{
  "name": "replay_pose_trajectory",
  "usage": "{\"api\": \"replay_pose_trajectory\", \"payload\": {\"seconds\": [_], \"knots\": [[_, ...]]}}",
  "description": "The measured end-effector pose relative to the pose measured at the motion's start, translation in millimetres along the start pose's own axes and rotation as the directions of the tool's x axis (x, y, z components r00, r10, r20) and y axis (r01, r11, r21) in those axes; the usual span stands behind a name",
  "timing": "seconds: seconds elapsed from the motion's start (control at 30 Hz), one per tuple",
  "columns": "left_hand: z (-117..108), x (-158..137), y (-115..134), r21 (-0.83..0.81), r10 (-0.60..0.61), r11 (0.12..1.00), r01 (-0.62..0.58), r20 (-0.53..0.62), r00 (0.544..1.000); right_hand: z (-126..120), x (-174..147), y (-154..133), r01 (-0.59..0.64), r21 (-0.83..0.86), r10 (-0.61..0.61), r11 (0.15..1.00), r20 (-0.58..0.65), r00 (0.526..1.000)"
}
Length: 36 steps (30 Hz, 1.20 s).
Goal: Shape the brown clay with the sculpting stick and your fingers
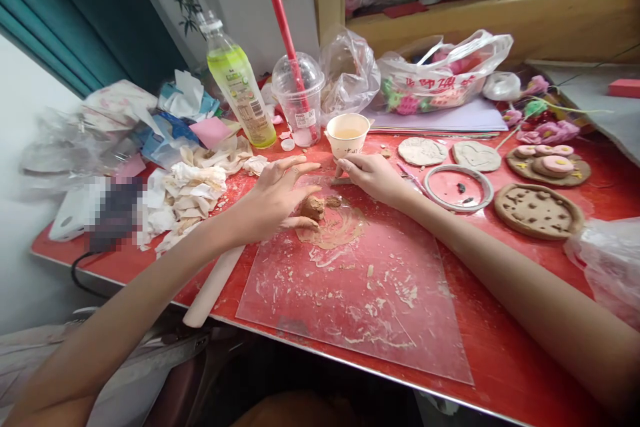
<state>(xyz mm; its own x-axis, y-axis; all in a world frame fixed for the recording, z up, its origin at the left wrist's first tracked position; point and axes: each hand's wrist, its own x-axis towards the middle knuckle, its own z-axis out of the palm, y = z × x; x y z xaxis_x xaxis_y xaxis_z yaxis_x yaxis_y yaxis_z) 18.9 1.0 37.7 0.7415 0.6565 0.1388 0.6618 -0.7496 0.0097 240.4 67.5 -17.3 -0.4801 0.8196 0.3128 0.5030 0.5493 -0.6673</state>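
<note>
My left hand (267, 203) reaches over a clear plastic sheet (350, 313), its fingers stretched and apart. Beside its thumb and fingertips sits a brown lump of clay (313, 208); whether they touch it I cannot tell. A smaller brown clay bit (333, 201) lies just right of the lump, above a smeared ring of wet clay (340, 233). Farther right, my right hand (367, 177) is closed, pinching a small thin greyish piece (342, 181) low over the sheet; its kind is unclear. Just behind that hand stands a paper cup (347, 137) with yellowish liquid.
A roller (213, 287) lies left of the sheet. Behind stand a drink bottle (240, 87) and a plastic cup (300, 100) with a red straw. Crumpled tissues (193, 193) fill the left. On the right are a ring (457, 188), flat clay discs (423, 151) and a clay dish (537, 210).
</note>
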Motion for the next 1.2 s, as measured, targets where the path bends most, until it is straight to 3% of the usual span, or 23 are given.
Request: {"api": "replay_pose_trajectory", "payload": {"seconds": [0.1, 0.23, 0.37, 0.57, 0.73, 0.87, 1.2], "knots": [[3.6, 3.4, 4.6, -0.008, -0.036, 0.999, 0.035, -0.093, 0.995, -0.6, -0.2, -0.7, -0.001, -0.02, 0.001, 1.0, 0.003, 1.0], [6.2, 9.0, 10.3, -0.042, -0.001, 0.999, -0.006, -0.153, 0.988, -0.8, -0.4, -2.2, -0.003, -0.02, 0.003, 1.0, 0.002, 1.0], [12.5, 11.0, 14.2, -0.081, -0.044, 0.996, 0.027, -0.211, 0.976, -0.2, -0.3, -1.1, -0.003, -0.03, 0.003, 1.0, -0.005, 1.0], [7.9, 5.4, 3.4, -0.192, -0.087, 0.979, 0.065, -0.109, 0.99, -0.5, 0.0, -0.4, 0.006, -0.024, -0.006, 1.0, 0.001, 1.0], [-3.7, 6.2, -1.6, -0.09, -0.063, 0.994, 0.054, -0.101, 0.993, -0.6, 0.0, -1.4, -0.006, -0.015, 0.007, 1.0, 0.013, 1.0], [-0.8, 12.7, 3.6, -0.123, -0.021, 0.992, 0.017, -0.036, 0.999, 0.1, 0.2, 0.0, 0.005, -0.013, -0.005, 1.0, -0.003, 1.0], [10.4, 11.8, 6.7, -0.15, -0.078, 0.987, 0.063, -0.102, 0.992, 0.1, -0.4, -0.1, -0.006, -0.015, 0.006, 1.0, -0.004, 1.0]]}}
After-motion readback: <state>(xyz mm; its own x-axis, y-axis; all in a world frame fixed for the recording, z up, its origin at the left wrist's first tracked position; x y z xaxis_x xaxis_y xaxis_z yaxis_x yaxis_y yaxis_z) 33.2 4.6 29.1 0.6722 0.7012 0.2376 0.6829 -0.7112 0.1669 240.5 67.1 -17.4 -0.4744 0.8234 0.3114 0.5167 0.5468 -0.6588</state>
